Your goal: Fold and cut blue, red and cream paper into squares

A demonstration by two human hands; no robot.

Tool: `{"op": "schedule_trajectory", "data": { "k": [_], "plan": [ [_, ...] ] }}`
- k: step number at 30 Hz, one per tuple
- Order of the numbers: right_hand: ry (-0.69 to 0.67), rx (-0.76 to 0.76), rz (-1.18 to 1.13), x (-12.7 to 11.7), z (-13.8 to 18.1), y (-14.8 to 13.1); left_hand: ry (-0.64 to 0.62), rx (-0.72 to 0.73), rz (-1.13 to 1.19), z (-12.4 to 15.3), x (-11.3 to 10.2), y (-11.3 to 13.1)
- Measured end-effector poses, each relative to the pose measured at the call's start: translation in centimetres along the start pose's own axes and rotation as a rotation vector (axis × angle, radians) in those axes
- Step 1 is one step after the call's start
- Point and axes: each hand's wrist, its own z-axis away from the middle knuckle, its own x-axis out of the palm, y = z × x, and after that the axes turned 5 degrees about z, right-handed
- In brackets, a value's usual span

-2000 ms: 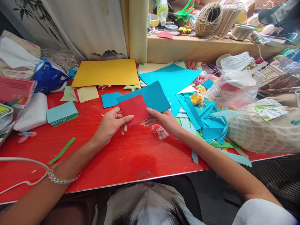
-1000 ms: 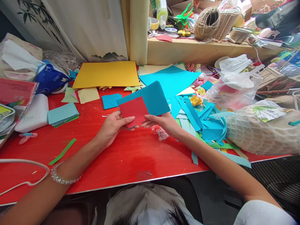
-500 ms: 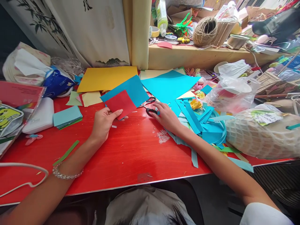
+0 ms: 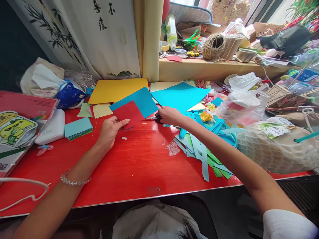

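My left hand [image 4: 109,130] pinches a red paper square [image 4: 127,113] with a blue paper sheet [image 4: 139,99] behind it, both held just above the red table [image 4: 129,166]. My right hand [image 4: 169,115] is closed around the black handles of a pair of scissors [image 4: 156,117] lying on the table beside the blue sheet. A large cyan sheet [image 4: 179,94] lies just beyond that hand.
A heap of blue and green paper strips [image 4: 204,149] lies under my right forearm. A yellow sheet [image 4: 114,89], a stack of light-blue squares [image 4: 77,127], a white box [image 4: 51,126], plastic bags [image 4: 241,99] and a cluttered shelf with a twine ball [image 4: 215,44] surround the work area.
My right hand let go of the papers, reached right to the scissors and closed on their handles. My left hand carried the red and blue papers to the left.
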Motion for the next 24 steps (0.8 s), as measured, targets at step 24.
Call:
{"op": "schedule_trajectory", "data": {
  "k": [24],
  "plan": [
    [0.306, 0.201, -1.748, -0.6, 7.6, -1.2, -0.226, -0.136, -0.069, 1.2, 0.3, 1.9]
  ]
}}
